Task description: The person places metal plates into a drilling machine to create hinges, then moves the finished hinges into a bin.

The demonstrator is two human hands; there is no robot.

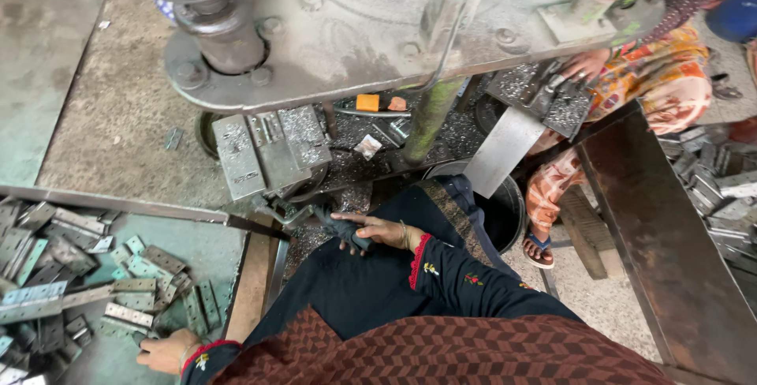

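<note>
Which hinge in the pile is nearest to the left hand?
The pale silver hinge lying flat just above the left hand, at the pile's lower right edge. The other hinges lie farther up or left.

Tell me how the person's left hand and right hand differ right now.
The left hand reaches low into the pile of flat metal hinge plates, while the right hand rests higher, by the press machine. The left hand lies on loose plates; the right hand lies on a dark lever handle. Whether either hand grips is unclear. Both wear dark sleeves with red-trimmed cuffs.
</note>
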